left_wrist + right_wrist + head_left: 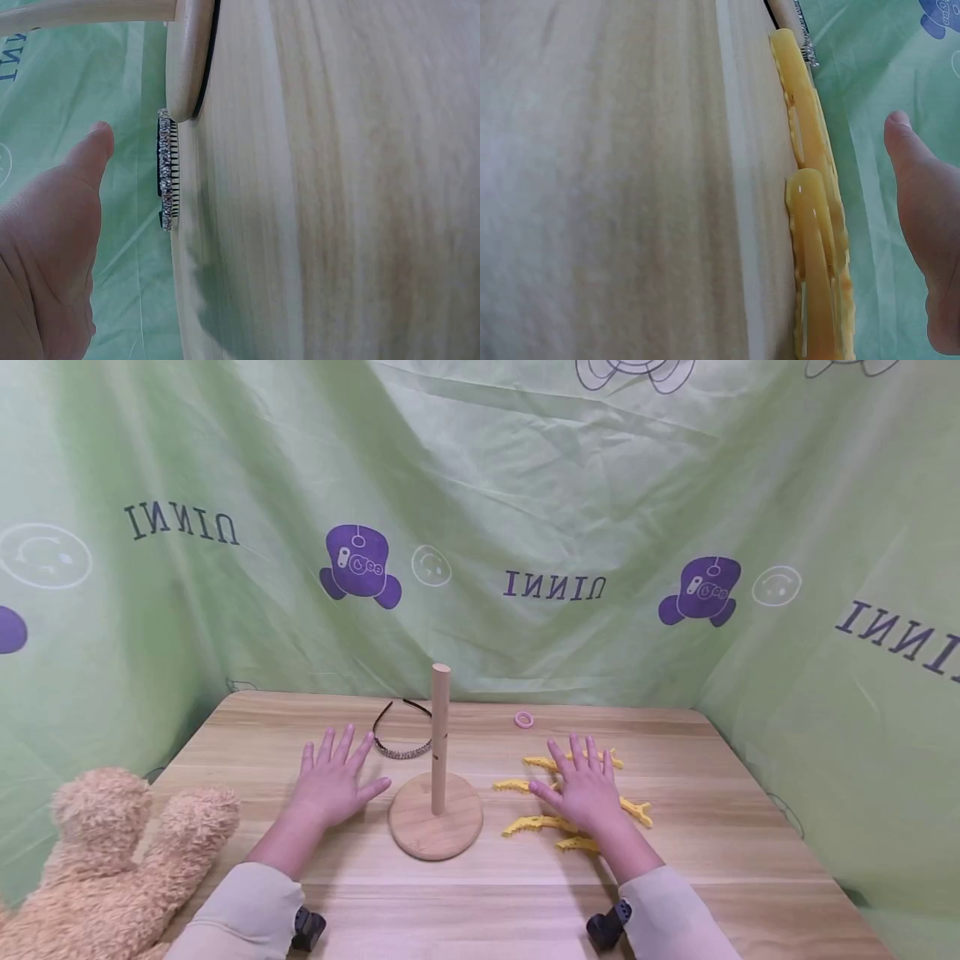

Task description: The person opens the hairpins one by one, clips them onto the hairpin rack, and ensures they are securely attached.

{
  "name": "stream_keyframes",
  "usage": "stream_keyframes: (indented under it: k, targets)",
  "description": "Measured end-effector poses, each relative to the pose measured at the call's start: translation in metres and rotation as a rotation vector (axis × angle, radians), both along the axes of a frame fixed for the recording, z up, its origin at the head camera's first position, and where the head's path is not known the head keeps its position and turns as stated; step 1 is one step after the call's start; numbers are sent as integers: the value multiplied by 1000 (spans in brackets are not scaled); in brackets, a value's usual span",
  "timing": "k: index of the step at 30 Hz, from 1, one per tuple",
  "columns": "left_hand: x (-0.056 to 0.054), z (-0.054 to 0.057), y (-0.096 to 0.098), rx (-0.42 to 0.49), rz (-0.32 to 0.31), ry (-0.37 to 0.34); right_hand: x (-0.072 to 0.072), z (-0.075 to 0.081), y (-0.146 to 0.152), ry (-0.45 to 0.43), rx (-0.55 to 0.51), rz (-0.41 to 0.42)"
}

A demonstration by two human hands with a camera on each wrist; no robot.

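My left hand (333, 785), fingers spread, hovers over the table left of a wooden stand. The stand has a round base (435, 839) and an upright post (440, 735). Just beyond that hand lies a black headband (403, 752) with a beaded band, also seen in the left wrist view. On the other side, my right hand (585, 789) is spread above several yellow hair clips (536, 824) and covers parts of them. Two yellow clips (814, 255) show large in the right wrist view, below the hand. Neither hand holds anything.
A pink ring-shaped band (523, 720) lies near the table's back edge. At the left front is a fluffy tan plush toy (112, 860). Green printed cloth (480, 635) hangs behind the wooden table (465, 918) and along both sides.
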State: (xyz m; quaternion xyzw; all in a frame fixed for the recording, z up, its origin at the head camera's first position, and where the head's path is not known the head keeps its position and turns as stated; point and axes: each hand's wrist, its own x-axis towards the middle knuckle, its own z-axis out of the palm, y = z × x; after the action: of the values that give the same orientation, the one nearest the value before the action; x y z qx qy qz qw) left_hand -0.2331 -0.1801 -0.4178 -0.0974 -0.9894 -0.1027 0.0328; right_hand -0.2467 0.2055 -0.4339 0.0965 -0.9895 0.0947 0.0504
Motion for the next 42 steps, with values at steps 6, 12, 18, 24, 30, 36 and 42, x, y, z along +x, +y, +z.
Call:
stream_keyframes:
  k: [6,12,18,24,30,36,42]
  targets:
    - [-2,1,1,-6,-3,0,2,3,2,2,-5,-14]
    - [2,-8,0,76,-8,19,13,7,13,44,-144,-17]
    - [22,-21,6,359,-43,-39,34,5,36,79,-350,6]
    - [36,-35,13,594,-14,-163,56,-1,63,24,-425,-4]
    - [40,-45,19,661,30,-180,72,-3,85,-42,-406,-48]
    - [43,-49,25,632,5,-146,81,-8,98,-101,-408,-16]
    - [46,-50,28,606,-5,-131,85,-9,104,-169,-395,40]
